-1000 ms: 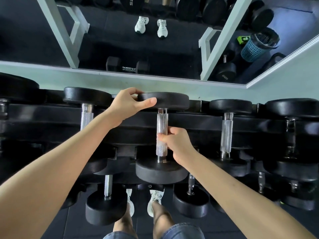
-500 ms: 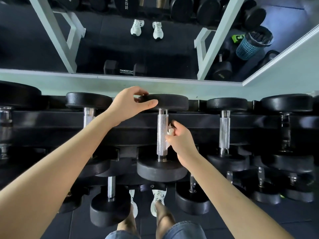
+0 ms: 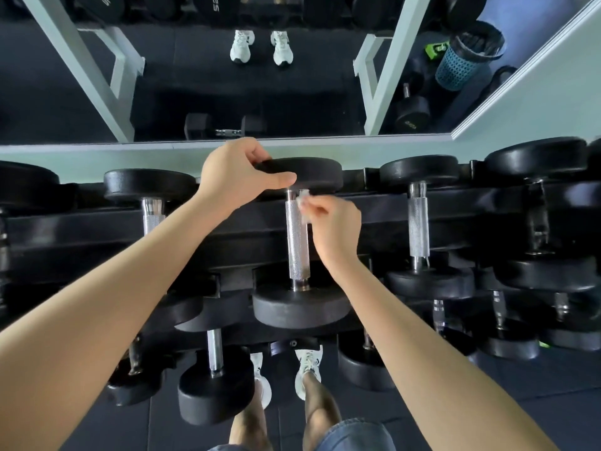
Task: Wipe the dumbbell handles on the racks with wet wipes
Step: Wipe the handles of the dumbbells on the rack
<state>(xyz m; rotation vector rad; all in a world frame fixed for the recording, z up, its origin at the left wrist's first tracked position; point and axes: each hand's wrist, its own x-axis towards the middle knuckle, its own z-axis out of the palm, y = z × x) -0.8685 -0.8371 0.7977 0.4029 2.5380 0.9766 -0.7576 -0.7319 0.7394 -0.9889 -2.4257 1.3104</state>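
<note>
Item: middle dumbbell handle, wiping apparently in progress. Right hand pinches wet wipe at its far end; left hand grips far head. Neighbouring handles: wiped or not, cannot tell.

Wet wipe mostly hidden in right hand; leftmost dumbbell cut off by edge.

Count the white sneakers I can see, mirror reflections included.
4 sneakers: two worn, below the rack and partly hidden by it; two reflected in the mirror above.
</note>
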